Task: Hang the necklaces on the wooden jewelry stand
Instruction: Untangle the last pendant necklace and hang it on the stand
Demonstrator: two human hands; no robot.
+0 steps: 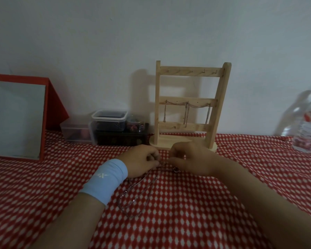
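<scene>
Head view: the pale wooden jewelry stand (188, 83) stands upright against the wall, and both hands work on the tabletop just in front of its base. The left hand (142, 161), which wears a light blue wristband (106, 178), and the right hand (190, 159) face each other with curled fingers (153, 156). Between them they pinch one end of the thin silver necklace chains (138, 193). The picture is too soft to show a clasp.

A small dark red pendant (176, 170) lies on the red cloth with white dots (187, 212), just under the right hand. From the pinch the chains trail away from the stand, toward the person and beside the left wrist, in long loose loops. Their long axis therefore runs roughly straight out from the stand's front.

Other silver chains (187, 112) drape from the stand's middle bar, and the small hooks (192, 70) on its top bar look bare. Both hands are about equally near the stand, so the lift probably goes up and forward, and the trailing loops may drag or tangle.
</scene>
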